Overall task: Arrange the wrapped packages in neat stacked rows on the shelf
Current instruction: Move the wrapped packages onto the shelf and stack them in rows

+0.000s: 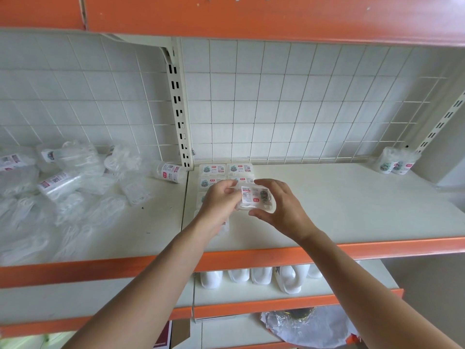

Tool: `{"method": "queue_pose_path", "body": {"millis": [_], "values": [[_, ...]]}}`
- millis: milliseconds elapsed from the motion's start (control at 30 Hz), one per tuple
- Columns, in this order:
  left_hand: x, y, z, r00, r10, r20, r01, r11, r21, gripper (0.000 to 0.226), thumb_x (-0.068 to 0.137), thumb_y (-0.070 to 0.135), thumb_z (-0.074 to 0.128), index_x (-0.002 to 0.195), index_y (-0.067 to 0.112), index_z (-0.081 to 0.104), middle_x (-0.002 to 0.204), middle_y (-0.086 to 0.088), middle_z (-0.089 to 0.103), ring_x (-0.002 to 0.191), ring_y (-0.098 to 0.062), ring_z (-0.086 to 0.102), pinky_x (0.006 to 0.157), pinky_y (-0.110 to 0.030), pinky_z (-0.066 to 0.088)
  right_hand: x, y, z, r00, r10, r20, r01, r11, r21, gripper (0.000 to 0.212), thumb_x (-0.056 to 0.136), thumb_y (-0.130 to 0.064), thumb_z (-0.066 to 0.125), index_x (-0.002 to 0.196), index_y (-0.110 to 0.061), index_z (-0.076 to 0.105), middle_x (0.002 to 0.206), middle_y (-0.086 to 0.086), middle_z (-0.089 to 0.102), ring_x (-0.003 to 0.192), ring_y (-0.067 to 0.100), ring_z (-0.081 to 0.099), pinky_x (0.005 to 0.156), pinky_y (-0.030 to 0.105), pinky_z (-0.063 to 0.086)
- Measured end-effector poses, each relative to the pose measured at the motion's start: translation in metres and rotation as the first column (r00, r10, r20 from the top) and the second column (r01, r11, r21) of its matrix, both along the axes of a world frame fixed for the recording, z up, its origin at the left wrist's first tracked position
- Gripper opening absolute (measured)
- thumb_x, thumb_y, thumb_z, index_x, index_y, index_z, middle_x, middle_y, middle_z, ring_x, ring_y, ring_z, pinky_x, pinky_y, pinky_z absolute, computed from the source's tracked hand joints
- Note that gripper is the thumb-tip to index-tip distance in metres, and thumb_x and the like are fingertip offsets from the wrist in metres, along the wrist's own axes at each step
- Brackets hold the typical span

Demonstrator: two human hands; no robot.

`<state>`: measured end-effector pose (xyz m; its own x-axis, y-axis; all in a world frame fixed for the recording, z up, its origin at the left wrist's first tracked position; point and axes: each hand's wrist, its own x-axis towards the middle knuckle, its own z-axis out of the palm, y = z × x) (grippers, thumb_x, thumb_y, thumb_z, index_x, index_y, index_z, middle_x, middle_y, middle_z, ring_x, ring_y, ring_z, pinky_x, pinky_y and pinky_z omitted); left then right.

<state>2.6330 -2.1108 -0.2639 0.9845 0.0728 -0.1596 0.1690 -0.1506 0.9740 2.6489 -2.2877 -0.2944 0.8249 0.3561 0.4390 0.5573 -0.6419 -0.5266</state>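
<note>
Two hands share one wrapped package (254, 199): the left hand (221, 201) pinches its left end, and the right hand (279, 210) cups its right end between thumb and curled fingers. Glossy, crinkly clear film, flat and rectangular, it lies with its long axis left-right, held just above the labelled rows (226, 170) on the white shelf (352, 197).

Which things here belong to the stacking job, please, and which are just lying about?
Job: held package, left hand, right hand, rows of packages, shelf.
Lying about: white jugs, round tubs, foil bag.
</note>
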Motion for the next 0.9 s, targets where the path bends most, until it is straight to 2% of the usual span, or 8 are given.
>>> {"method": "queue_pose_path", "body": {"millis": [167, 233, 333, 400, 533, 667, 800, 900], "values": [[-0.001, 0.0, 0.003, 1.0, 0.021, -0.019, -0.021, 0.999, -0.044, 0.051, 0.066, 0.021, 0.056, 0.117, 0.02, 0.063, 0.101, -0.005, 0.071, 0.094, -0.023, 0.07, 0.088, -0.047, 0.056, 0.001, -0.001, 0.003, 0.97, -0.073, -0.233, 0.1, 0.989, 0.107, 0.07, 0.07, -0.034, 0.085, 0.13, -0.028, 0.049, 0.119, -0.009, 0.055, 0.09, 0.006, 0.062, 0.077, 0.01, 0.045], [-0.001, 0.001, 0.003, 1.0, 0.014, -0.023, -0.015, 0.999, -0.04, 0.044, 0.07, 0.015, 0.061, 0.113, 0.023, 0.062, 0.106, -0.004, 0.068, 0.097, -0.021, 0.068, 0.086, -0.044, 0.057, -0.001, -0.001, 0.007, 0.923, -0.029, -0.384, 0.127, 0.965, 0.231, 0.067, 0.073, -0.028, 0.083, 0.129, -0.032, 0.046, 0.109, -0.008, 0.063, 0.077, 0.01, 0.068, 0.076, 0.018, 0.052], [0.0, 0.005, 0.0, 0.999, -0.021, -0.03, 0.021, 1.0, -0.012, 0.044, 0.076, -0.003, 0.064, 0.115, 0.017, 0.06, 0.109, -0.011, 0.065, 0.101, -0.025, 0.066, 0.086, -0.042, 0.058, -0.001, -0.001, 0.011, 0.838, 0.077, -0.539, 0.235, 0.842, 0.485, 0.059, 0.08, -0.021, 0.078, 0.129, -0.026, 0.046, 0.104, 0.009, 0.066, 0.077, 0.02, 0.071, 0.081, 0.036, 0.058], [-0.002, 0.005, -0.002, 0.997, -0.059, -0.045, 0.059, 0.998, -0.007, 0.045, 0.076, -0.005, 0.068, 0.117, 0.01, 0.058, 0.108, -0.011, 0.065, 0.099, -0.025, 0.066, 0.087, -0.041, 0.057, 0.002, -0.001, 0.012, 0.827, 0.07, -0.558, 0.285, 0.804, 0.523, 0.049, 0.082, -0.018, 0.076, 0.124, -0.024, 0.051, 0.108, 0.01, 0.066, 0.082, 0.024, 0.07, 0.084, 0.042, 0.058], [-0.006, 0.003, 0.001, 0.991, -0.1, -0.089, 0.105, 0.993, 0.047, 0.025, 0.083, 0.017, 0.072, 0.103, 0.01, 0.058, 0.098, -0.004, 0.063, 0.09, -0.017, 0.064, 0.082, -0.034, 0.058, 0.004, 0.001, 0.016, 0.841, 0.09, -0.534, 0.265, 0.792, 0.55, 0.024, 0.086, -0.016, 0.072, 0.107, -0.02, 0.061, 0.103, -0.001, 0.069, 0.088, 0.025, 0.069, 0.09, 0.051, 0.054], [-0.008, 0.001, 0.01, 0.994, -0.078, -0.075, 0.09, 0.983, 0.163, 0.023, 0.087, 0.031, 0.065, 0.102, 0.015, 0.057, 0.093, -0.002, 0.064, 0.07, -0.013, 0.06, 0.054, -0.018, 0.046, 0.006, -0.003, 0.026, 0.83, 0.122, -0.544, 0.233, 0.811, 0.537, 0.015, 0.091, -0.014, 0.066, 0.104, -0.021, 0.068, 0.091, 0.01, 0.074, 0.085, 0.024, 0.071, 0.095, 0.044, 0.052], [-0.01, -0.001, 0.01, 0.983, -0.18, -0.028, 0.182, 0.981, 0.074, 0.046, 0.086, 0.013, 0.063, 0.128, 0.026, 0.048, 0.105, -0.009, 0.062, 0.068, -0.022, 0.069, 0.061, -0.028, 0.056, 0.005, -0.004, 0.031, 0.862, 0.104, -0.496, 0.16, 0.872, 0.462, 0.025, 0.09, -0.014, 0.066, 0.106, -0.033, 0.065, 0.099, 0.0, 0.071, 0.085, 0.014, 0.067, 0.082, 0.03, 0.053], [-0.015, -0.006, 0.008, 0.985, -0.173, -0.009, 0.173, 0.984, 0.05, 0.054, 0.086, 0.005, 0.062, 0.131, 0.029, 0.043, 0.1, -0.003, 0.059, 0.077, -0.029, 0.072, 0.067, -0.034, 0.06, 0.001, 0.003, 0.029, 0.903, 0.037, -0.429, 0.157, 0.899, 0.409, 0.025, 0.087, -0.014, 0.069, 0.097, -0.034, 0.057, 0.109, -0.013, 0.062, 0.094, 0.012, 0.066, 0.071, 0.022, 0.053]]}}
